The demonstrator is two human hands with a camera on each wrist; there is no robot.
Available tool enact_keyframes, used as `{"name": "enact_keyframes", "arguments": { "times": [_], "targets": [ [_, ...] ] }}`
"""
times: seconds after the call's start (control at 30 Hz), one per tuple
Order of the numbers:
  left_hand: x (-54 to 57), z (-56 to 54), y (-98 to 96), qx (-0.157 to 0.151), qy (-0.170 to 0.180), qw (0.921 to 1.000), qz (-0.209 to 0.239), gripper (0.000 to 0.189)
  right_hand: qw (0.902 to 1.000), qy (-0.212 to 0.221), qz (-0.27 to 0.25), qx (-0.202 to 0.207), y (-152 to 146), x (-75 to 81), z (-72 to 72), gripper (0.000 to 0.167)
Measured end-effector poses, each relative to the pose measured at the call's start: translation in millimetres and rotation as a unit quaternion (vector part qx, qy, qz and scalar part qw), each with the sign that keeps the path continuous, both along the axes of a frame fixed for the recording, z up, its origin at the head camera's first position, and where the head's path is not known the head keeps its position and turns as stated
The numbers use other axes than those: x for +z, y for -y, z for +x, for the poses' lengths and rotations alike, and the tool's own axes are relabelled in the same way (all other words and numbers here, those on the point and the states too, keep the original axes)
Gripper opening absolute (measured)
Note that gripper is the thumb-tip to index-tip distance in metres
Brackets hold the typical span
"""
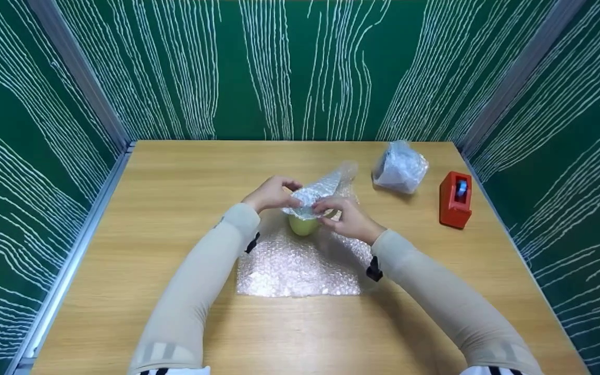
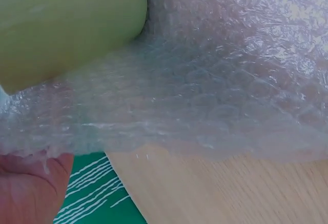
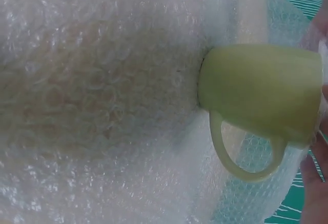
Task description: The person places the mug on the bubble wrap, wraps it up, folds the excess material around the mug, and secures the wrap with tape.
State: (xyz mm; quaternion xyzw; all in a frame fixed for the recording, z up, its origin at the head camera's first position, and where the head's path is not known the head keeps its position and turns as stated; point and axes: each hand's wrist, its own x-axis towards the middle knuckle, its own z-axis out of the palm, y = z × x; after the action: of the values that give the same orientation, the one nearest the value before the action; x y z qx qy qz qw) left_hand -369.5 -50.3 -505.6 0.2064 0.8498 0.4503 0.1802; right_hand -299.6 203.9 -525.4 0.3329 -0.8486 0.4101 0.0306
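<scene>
A yellow-green mug [image 1: 302, 226] stands upright on a sheet of bubble wrap [image 1: 300, 268]. Part of the sheet is folded over its mouth, which hides the rim. The mug's handle [image 3: 246, 175] shows in the right wrist view. At the mug's upper left, my left hand [image 1: 273, 194] pinches the folded edge of the wrap; part of that hand appears at the lower left of the left wrist view. My right hand [image 1: 351, 219] grips the wrap over the mug's top from the right, beside the handle. Some fingertips are hidden by the wrap.
A bubble-wrapped bundle [image 1: 400, 167] sits at the back right of the wooden table [image 1: 175, 172]. Right of it stands a red tape dispenser [image 1: 455, 200]. Green panels [image 1: 229, 67] with white lines enclose the table at the back and sides.
</scene>
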Motion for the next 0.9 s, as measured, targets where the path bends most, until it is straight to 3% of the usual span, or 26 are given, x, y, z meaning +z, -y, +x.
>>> {"name": "enact_keyframes", "arguments": {
  "times": [0.17, 0.37, 0.7, 0.9],
  "targets": [
    [-2.9, -0.9, -6.7, 0.013, -0.014, 0.9998, -0.002, 0.046, 0.9988, -0.025, -0.026, -0.034, -7, -0.2, 3.1, 0.032],
    [-9.6, 0.1, -11.6, 0.07, -0.002, 0.9975, 0.009, 0.032, 0.9975, -0.035, -0.02, -0.058, -23, -3.6, 6.4, 0.043],
    [-18.9, 1.9, -21.8, 0.133, 0.0, 0.9898, 0.052, 0.021, 0.9992, 0.024, 0.023, -0.021, -54, -23.9, 21.2, 0.049],
    [-19.6, 4.2, -23.5, 0.139, -0.015, 0.9889, 0.05, 0.021, 0.9963, 0.012, 0.081, 0.026, -68, -41.1, 28.8, 0.044]
  ]
}}
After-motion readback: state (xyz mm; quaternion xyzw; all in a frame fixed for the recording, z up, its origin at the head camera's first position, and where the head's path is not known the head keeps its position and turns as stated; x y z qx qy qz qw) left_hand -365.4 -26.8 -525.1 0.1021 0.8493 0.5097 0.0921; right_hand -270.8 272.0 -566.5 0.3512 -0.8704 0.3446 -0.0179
